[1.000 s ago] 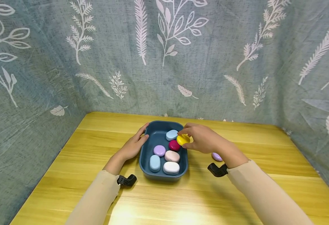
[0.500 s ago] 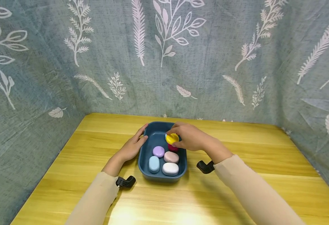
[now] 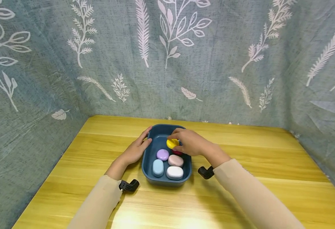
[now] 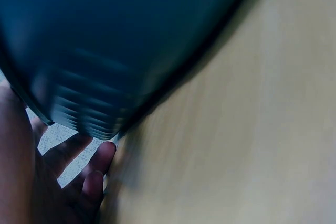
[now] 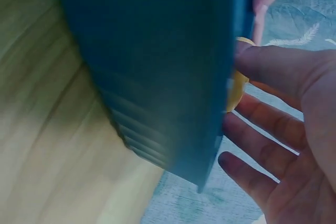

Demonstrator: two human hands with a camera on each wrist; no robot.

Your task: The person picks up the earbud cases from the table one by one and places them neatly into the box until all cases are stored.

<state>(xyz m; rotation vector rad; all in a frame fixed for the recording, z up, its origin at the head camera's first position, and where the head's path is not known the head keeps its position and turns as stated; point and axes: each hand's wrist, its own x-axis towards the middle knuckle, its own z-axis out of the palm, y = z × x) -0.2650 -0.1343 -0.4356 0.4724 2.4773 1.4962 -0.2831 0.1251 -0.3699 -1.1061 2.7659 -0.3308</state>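
A dark blue bin stands on the table with several smooth, rounded cases inside. My right hand reaches over its right wall and pinches a yellow round case between thumb and fingers, low inside the bin. In the right wrist view the bin wall partly hides the yellow case. A crimson case shows just under the thumb. Nearer the front lie lilac, pale pink, light blue and white cases. My left hand rests against the bin's left wall, fingers extended along it.
The wooden table spreads out on both sides of the bin. A blue-grey leaf-patterned curtain hangs along the back and sides. My right sleeve covers part of the table at the right.
My right hand has carried the yellow case left and down into the bin, over the far light blue case, now mostly hidden. A lilac case on the table is now behind my right forearm.
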